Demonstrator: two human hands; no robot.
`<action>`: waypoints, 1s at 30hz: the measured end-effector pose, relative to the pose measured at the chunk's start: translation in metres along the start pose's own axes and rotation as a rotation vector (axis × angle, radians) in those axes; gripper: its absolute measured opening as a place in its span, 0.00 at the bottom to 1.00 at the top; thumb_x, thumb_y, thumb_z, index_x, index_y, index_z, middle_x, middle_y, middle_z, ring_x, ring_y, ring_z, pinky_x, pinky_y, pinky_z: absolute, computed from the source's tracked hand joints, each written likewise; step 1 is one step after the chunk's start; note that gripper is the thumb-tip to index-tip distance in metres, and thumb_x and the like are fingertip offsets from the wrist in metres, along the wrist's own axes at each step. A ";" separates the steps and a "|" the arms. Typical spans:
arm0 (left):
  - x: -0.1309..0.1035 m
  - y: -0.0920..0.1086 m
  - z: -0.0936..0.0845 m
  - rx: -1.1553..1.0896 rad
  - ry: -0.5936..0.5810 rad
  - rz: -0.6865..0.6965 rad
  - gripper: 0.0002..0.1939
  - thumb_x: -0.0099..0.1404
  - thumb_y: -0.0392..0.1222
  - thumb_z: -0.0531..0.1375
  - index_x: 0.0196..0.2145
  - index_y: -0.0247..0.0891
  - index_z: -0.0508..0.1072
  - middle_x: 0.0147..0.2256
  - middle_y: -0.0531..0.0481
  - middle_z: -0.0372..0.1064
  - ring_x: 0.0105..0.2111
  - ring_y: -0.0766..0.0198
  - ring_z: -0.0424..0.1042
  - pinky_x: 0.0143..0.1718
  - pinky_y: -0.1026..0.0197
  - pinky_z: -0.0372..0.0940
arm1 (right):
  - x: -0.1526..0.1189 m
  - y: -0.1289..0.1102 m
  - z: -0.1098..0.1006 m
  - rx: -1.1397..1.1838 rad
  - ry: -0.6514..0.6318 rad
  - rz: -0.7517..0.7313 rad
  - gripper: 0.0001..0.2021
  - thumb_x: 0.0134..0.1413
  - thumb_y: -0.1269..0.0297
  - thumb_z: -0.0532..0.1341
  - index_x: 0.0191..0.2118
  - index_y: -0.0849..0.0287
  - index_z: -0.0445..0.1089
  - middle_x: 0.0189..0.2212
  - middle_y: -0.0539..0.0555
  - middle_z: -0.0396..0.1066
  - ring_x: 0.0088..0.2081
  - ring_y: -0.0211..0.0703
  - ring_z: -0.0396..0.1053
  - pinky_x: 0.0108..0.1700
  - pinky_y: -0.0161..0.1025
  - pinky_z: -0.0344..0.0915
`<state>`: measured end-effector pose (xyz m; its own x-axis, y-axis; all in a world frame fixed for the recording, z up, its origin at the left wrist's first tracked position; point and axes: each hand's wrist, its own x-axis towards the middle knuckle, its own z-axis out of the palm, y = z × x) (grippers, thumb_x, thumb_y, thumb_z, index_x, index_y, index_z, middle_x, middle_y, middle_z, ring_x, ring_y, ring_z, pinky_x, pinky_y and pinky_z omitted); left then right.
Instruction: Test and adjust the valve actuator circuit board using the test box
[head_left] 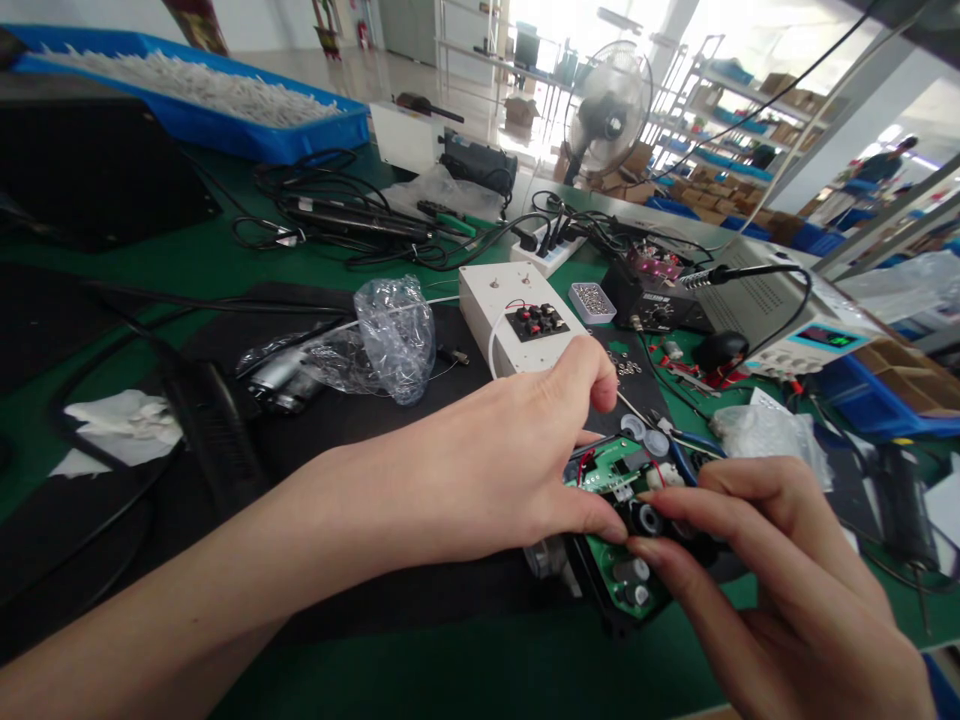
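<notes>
One circuit board [606,562] between left hand [517,465], right hand [787,570].

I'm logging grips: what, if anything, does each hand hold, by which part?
Right hand: small black cylinder with grey ring, apparently pinched by its sides. Left hand: at the black-cased green circuit board, its hold hidden.

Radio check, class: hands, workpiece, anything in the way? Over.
Left hand at circuit board. Right hand pinching round black part there. Clear discs just beyond, outside the grip.
</notes>
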<state>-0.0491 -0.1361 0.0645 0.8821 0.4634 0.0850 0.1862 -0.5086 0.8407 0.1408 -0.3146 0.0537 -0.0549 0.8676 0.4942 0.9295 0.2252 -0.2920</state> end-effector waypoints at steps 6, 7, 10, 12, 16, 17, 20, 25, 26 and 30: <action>0.000 0.000 0.000 0.003 0.003 0.000 0.32 0.63 0.48 0.77 0.52 0.45 0.61 0.57 0.40 0.75 0.48 0.47 0.84 0.40 0.54 0.74 | 0.000 -0.002 0.001 0.003 0.003 0.020 0.12 0.71 0.74 0.66 0.56 0.55 0.72 0.48 0.55 0.66 0.48 0.47 0.68 0.44 0.43 0.66; 0.001 0.000 -0.001 0.003 -0.002 0.004 0.32 0.63 0.48 0.77 0.52 0.45 0.61 0.58 0.39 0.75 0.48 0.47 0.84 0.40 0.54 0.74 | 0.000 -0.001 0.001 0.001 0.005 0.021 0.12 0.71 0.74 0.66 0.56 0.55 0.72 0.47 0.55 0.65 0.48 0.47 0.68 0.44 0.43 0.66; 0.001 0.000 -0.002 0.004 -0.012 0.006 0.32 0.64 0.49 0.77 0.52 0.45 0.61 0.58 0.38 0.74 0.48 0.47 0.83 0.40 0.54 0.74 | -0.001 0.002 0.001 -0.020 0.000 0.006 0.12 0.71 0.73 0.66 0.56 0.54 0.71 0.47 0.54 0.65 0.48 0.46 0.68 0.44 0.42 0.66; 0.001 -0.001 -0.003 -0.002 -0.014 0.004 0.32 0.64 0.49 0.77 0.52 0.45 0.61 0.59 0.38 0.74 0.48 0.47 0.83 0.41 0.53 0.75 | -0.001 0.004 0.001 -0.025 -0.006 -0.022 0.13 0.71 0.73 0.66 0.56 0.54 0.72 0.48 0.54 0.66 0.48 0.46 0.68 0.45 0.41 0.67; 0.001 0.000 -0.003 -0.035 -0.037 0.003 0.33 0.63 0.49 0.78 0.54 0.45 0.61 0.60 0.38 0.73 0.50 0.47 0.83 0.42 0.53 0.76 | -0.004 0.004 0.000 -0.029 -0.002 -0.014 0.14 0.71 0.70 0.67 0.58 0.54 0.73 0.49 0.55 0.66 0.48 0.46 0.70 0.44 0.40 0.70; 0.001 0.000 -0.003 -0.048 -0.043 0.001 0.34 0.63 0.49 0.78 0.55 0.45 0.61 0.60 0.38 0.72 0.51 0.47 0.83 0.43 0.53 0.76 | -0.007 0.004 -0.001 -0.020 0.004 0.010 0.15 0.71 0.69 0.67 0.60 0.53 0.73 0.50 0.56 0.67 0.48 0.46 0.71 0.44 0.40 0.71; -0.003 0.002 -0.010 -0.049 -0.051 -0.011 0.35 0.63 0.51 0.78 0.58 0.45 0.63 0.62 0.40 0.72 0.55 0.48 0.82 0.48 0.53 0.77 | -0.021 0.016 -0.002 0.120 0.070 0.114 0.23 0.69 0.66 0.71 0.66 0.51 0.71 0.55 0.57 0.71 0.54 0.50 0.74 0.52 0.41 0.75; -0.012 -0.004 -0.041 0.038 -0.025 -0.061 0.19 0.72 0.49 0.71 0.55 0.46 0.71 0.55 0.47 0.79 0.55 0.52 0.82 0.51 0.55 0.76 | -0.040 0.067 0.001 0.614 -0.078 0.232 0.52 0.57 0.46 0.81 0.79 0.46 0.56 0.74 0.64 0.62 0.72 0.64 0.66 0.70 0.56 0.71; -0.013 -0.007 -0.048 0.069 0.022 -0.079 0.15 0.75 0.48 0.68 0.54 0.46 0.72 0.53 0.48 0.80 0.54 0.53 0.82 0.51 0.55 0.75 | -0.038 0.076 0.003 0.685 -0.194 0.243 0.61 0.52 0.42 0.82 0.82 0.45 0.49 0.77 0.66 0.58 0.75 0.67 0.62 0.72 0.61 0.68; -0.007 -0.023 -0.065 0.324 0.374 -0.181 0.11 0.78 0.51 0.63 0.51 0.44 0.76 0.51 0.46 0.82 0.51 0.51 0.82 0.53 0.51 0.73 | -0.021 0.093 0.017 0.851 -0.447 0.262 0.69 0.47 0.46 0.86 0.83 0.48 0.43 0.78 0.69 0.55 0.78 0.65 0.56 0.76 0.65 0.59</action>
<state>-0.0880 -0.0804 0.0789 0.6195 0.7621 0.1884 0.4980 -0.5671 0.6561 0.2222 -0.3041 0.0027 -0.1804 0.9832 0.0273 0.3708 0.0937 -0.9240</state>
